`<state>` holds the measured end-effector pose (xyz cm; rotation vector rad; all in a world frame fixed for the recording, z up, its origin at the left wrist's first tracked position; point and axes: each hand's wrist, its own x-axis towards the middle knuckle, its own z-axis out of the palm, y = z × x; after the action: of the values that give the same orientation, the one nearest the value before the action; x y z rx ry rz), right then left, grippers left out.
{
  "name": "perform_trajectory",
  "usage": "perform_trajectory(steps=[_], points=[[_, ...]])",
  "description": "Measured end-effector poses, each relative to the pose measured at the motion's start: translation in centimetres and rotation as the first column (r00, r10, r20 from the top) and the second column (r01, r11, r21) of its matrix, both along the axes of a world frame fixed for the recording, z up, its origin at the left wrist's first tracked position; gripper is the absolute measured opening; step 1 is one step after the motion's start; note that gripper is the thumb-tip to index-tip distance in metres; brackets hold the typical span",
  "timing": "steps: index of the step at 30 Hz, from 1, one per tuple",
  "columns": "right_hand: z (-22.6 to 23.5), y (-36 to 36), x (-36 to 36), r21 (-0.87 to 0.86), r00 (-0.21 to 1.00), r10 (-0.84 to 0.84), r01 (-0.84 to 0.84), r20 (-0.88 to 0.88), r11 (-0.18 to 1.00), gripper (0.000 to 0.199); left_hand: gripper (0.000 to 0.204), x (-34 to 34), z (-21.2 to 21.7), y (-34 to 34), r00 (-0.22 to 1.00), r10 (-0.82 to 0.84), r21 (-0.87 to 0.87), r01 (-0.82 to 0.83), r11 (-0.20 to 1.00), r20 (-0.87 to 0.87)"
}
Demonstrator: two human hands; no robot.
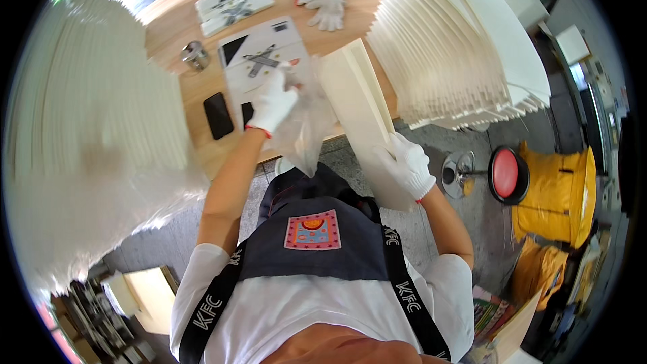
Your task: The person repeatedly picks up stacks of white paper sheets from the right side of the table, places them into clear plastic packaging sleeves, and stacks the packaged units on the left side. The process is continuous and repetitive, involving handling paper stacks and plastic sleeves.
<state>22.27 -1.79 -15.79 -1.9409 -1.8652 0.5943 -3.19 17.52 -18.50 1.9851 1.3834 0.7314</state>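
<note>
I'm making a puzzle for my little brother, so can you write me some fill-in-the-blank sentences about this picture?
1. Of the left hand and the right hand, the one gripping the long pale board is the ____.
2. The black phone lies to the ____ of the printed sheet.
3. The spare glove on the table is mostly coloured ____.
4. The round stool seat has a black edge and a middle coloured ____.

Missing words: right; left; white; red.

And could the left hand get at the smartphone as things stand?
Probably yes: the smartphone lies uncovered on the tabletop, close to the left hand, with nothing standing between them. It seems to hold clear plastic, so might need to let go first.
</note>
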Motion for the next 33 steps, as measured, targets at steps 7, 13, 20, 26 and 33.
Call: perform_trajectory(steps=[7,13,20,26,33], points=[[-0.4,-1.5,1.3,-0.08,0.985,-0.163,0.158,-0.064,0.984,0.039,0.044,1.6,-0.1,-0.1,0.982,-0.181,-0.129,0.174,0.976,-0.05],[-1.4,-2.3,1.5,0.043,0.99,-0.119,0.123,-0.076,0.992,0.03,0.016,1.7,-1.3,3.2,0.984,-0.152,0.029,0.155,0.987,-0.097],[-1.0,-2.0,1.6,0.08,0.977,-0.128,0.143,-0.168,0.986,0.03,0.011,-2.8,10.6,7.3,0.741,0.169,0.276,-0.438,0.856,0.651],[-1.5,-0.9,0.7,0.044,0.982,-0.09,0.099,-0.166,0.994,0.029,0.015,-2.1,1.5,-0.4,0.999,-0.031,0.391,0.013,0.92,0.039],[-2.2,-0.5,0.6,0.056,0.987,-0.082,0.09,-0.14,0.994,0.029,0.038,-0.7,-3.8,-0.2,0.936,-0.135,-0.313,0.241,0.918,0.325]])
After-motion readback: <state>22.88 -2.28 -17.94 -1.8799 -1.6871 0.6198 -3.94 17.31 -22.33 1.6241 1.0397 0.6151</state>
